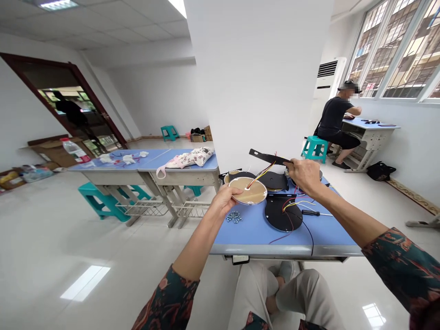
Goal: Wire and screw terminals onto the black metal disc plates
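My left hand grips the edge of a round tan disc with a pale rim, held tilted above the blue desk. Red, yellow, white and dark wires rise from the disc's middle. Toward the right, my right hand is closed on a flat black plate seen nearly edge-on, with a slot at its far end. The wires run up to this plate. Below lies a black round plate with a straight flange and loose wires. Small silver screws are heaped under my left hand.
A screwdriver lies right of the black round plate. More black plates sit at the desk's back, by a white pillar. Blue desks with a cloth bag stand left. Another person sits at a desk far right.
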Tool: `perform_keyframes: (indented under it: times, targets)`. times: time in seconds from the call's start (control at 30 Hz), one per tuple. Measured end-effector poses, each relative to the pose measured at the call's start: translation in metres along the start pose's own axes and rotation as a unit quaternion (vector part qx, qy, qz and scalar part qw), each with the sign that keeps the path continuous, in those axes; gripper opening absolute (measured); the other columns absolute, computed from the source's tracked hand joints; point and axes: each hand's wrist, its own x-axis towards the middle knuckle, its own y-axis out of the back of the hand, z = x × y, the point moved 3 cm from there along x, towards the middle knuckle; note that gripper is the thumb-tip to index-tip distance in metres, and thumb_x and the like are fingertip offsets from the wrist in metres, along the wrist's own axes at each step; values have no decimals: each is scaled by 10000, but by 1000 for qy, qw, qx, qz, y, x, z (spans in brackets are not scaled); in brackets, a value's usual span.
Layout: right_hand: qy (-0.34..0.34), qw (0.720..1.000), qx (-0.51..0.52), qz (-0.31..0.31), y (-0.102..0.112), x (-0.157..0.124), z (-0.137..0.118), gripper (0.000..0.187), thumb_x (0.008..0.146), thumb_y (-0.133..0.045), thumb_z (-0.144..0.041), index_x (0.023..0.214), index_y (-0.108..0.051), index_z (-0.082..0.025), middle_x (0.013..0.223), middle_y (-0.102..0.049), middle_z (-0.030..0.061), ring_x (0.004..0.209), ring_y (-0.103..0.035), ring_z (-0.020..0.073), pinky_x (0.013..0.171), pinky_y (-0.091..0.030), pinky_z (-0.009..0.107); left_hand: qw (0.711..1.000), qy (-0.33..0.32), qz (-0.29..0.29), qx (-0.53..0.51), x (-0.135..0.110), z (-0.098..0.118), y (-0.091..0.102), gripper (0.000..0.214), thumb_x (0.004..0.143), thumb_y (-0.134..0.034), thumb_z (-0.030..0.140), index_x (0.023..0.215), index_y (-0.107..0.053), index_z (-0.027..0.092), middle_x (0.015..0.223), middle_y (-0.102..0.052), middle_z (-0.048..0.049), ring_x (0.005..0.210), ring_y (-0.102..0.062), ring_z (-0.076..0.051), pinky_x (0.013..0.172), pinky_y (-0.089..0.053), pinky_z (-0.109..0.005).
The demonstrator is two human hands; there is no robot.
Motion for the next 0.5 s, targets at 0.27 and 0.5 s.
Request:
perform_keyframes:
  times: [0.27, 0.5]
  targets:
    - [-76, 995, 41, 56, -12, 30, 27, 528, 1045, -384, -441, 1053, -776, -88, 886, -763, 224, 874, -713, 329, 656, -369, 335, 999, 7, 32, -19, 46, 8, 2, 438, 635, -670, -67, 1050, -658, 74, 888, -767, -123, 834, -759, -274, 785, -656, -443]
    - [3, 1000, -7, -25, -45, 14, 17, 460, 1070, -328, -358, 1200, -712, -139, 933, -773, 205, 894, -743, 315, 688, -423, 317, 997, -38, 55, -41, 108, -28, -67, 497, 643, -699, -73, 1081, -590, 138, 870, -723, -53, 790, -735, -207, 793, -635, -403]
